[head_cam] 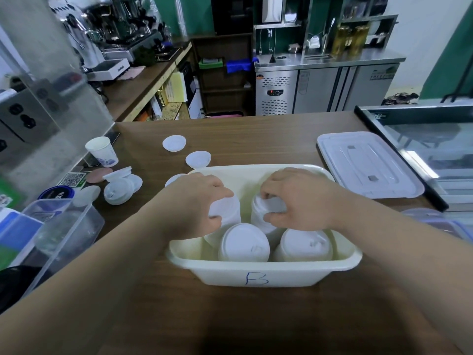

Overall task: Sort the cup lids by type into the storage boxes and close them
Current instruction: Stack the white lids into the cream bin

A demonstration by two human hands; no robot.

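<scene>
Gripping lid stacks inside the box (217,274) marked B, both hands are working at once. The left hand (202,198) is curling round the back-left stack (226,213), thumb on the near side and fingers over the top. The right hand (297,198) is doing the same on the back-right stack (258,219), with fingers bent and pinching the top lids. Neither hand is open, and both are holding lids.

The hands are probably seating or squaring the stacks so all four fit side by side and the box can close. The front-left stack (244,243) and front-right stack (304,243) are standing just in front and touching or nearly touching the back pair; I cannot tell which.

All four stacks are standing roughly upright with domes up and their axes vertical, the back two tilting slightly. The box is sitting on the table (256,134) with its long axis running left to right across the person and the B wall facing them.

The box lid (368,165) is lying flat to the right, off the box, with its long axis angling away from the person, so closing is not yet done. Two flat lids (174,142) are lying loose beyond the box, and a loose pile (120,187) is lying at left near a paper cup (102,151), so sorting looks unfinished. A clear container (58,226) is sitting far left.
</scene>
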